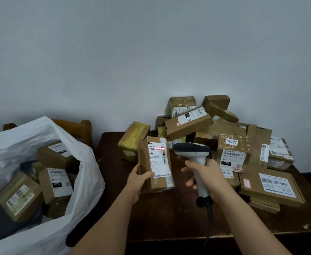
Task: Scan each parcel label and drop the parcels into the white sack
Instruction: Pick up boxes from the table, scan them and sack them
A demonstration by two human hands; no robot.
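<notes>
White sack point(88, 173): stands open at the left, off the bench's left edge, in front of a wooden chair point(81, 128); at least four labelled cartons point(56, 182) show inside it, so part of the job looks done.
Left hand point(137, 178): fingers and thumb curled round the lower left corner of the held parcel point(155, 165), keeping it upright over the bench point(169, 219) with its label facing the camera.
Label point(159, 158): a red scan line lies across the barcode near its top; this parcel is at the scanning step and not yet in the sack.
Right hand point(204, 172): fingers wrapped round the handle of the scanner point(192, 150), whose head points left at the label, just beside the parcel; its cable hangs below.
Parcel heap point(232, 144): many cartons piled at the right and back of the bench against the wall, so most of the work appears left.
Judgement: roughly early to midway; the heap outnumbers what shows in the sack.
</notes>
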